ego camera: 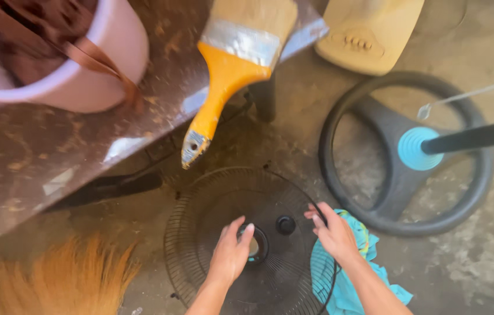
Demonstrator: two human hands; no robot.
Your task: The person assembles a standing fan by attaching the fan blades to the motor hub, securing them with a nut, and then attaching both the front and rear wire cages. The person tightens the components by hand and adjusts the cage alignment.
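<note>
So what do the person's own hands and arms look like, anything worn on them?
Both are bare. The left hand and the right hand wear no gloves, and no rings or bracelets show. The forearms rise from the bottom edge with no sleeves, watch or bands in view. The fingers are slim, with short, plain nails. Above the forearms is out of frame.

A round black wire fan guard (212,233) is lying flat on the concrete floor in front of me, its thin spokes fanning out from a dark hub ring (257,245) at the centre. 1 small black knob (285,224) is sitting on the mesh just right of that ring. A crumpled teal cloth (340,280) is lying partly under the guard's right edge, spilling out onto the floor.
</note>
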